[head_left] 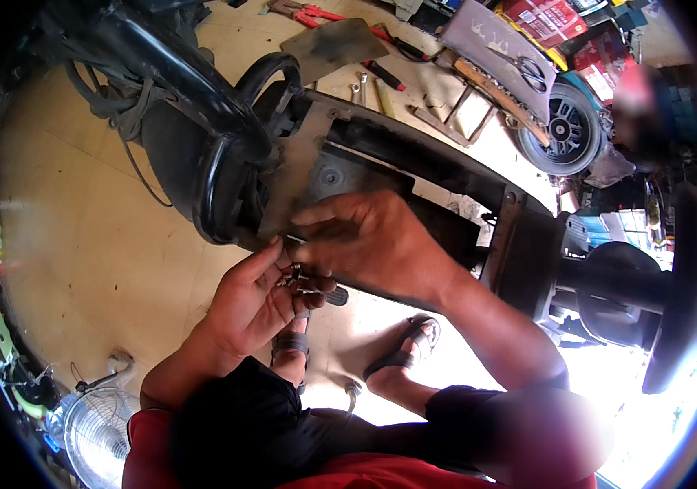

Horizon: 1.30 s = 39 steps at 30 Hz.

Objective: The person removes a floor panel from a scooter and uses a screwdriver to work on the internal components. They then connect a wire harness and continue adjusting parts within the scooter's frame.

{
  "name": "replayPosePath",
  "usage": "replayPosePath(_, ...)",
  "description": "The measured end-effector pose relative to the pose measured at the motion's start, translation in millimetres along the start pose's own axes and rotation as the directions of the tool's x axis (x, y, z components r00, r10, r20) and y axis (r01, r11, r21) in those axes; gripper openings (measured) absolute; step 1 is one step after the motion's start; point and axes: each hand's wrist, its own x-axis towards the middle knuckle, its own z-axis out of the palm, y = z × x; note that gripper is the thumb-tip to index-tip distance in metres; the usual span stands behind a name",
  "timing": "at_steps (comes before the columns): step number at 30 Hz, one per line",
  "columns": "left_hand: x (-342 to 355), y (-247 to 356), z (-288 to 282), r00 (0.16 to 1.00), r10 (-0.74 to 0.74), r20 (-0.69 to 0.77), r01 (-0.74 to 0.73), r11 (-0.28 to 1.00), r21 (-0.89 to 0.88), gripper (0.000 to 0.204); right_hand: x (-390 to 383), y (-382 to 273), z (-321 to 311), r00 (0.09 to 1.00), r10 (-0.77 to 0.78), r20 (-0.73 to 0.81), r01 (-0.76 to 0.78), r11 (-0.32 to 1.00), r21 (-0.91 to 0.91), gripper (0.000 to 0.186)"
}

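My left hand [249,303] is cupped palm up, its curled fingers holding several small screws [293,279]. Just above it, my right hand [381,244] reaches in from the right with thumb and forefinger apart. A thin silver pin-like piece [295,239] shows between the right fingertips and the left thumb; which hand it touches, I cannot tell. Both hands are over the near edge of a black scooter frame [511,236], beside its open floor compartment [357,181]. A dark ribbed grip end [337,296] sticks out by the left fingertips, the rest of it hidden.
Bent black tubes [238,122] rise at the left. Pliers with red handles [308,13], a flat plate [328,50] and wrenches [363,88] lie on the far floor. A small wheel [562,130] and scissors [530,73] are far right. A fan [100,436] stands near left.
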Motion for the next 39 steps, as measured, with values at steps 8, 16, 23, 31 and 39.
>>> replayPosePath(8,-7.2,-6.1,-19.0,0.989,-0.147,0.027,0.149,0.984,-0.094,0.039,-9.1,144.7,-28.9,0.965,0.259,-0.050,-0.141,0.347,-0.927,0.010)
replayPosePath(16,-8.9,-2.1,-28.8,0.995,-0.096,0.017,0.097,0.986,-0.134,0.036,-0.8,184.5,-10.5,0.913,0.393,-0.109,-0.235,0.288,-0.928,0.014)
replayPosePath(23,-8.0,-1.5,-30.9,0.997,-0.075,0.023,0.077,0.992,-0.103,0.034,-9.9,206.3,-16.4,0.916,0.291,-0.275,-0.367,0.335,-0.868,0.017)
replayPosePath(31,-6.1,-1.4,-35.2,0.999,-0.033,-0.024,0.031,0.998,-0.061,0.033,-20.1,205.8,-30.5,0.911,0.370,-0.181,-0.289,0.261,-0.921,0.023)
replayPosePath(39,-4.9,-3.3,-32.7,0.998,-0.035,-0.047,0.034,0.999,-0.041,0.034,-12.5,186.3,-10.6,0.885,0.390,-0.254,-0.463,0.688,-0.559,0.043)
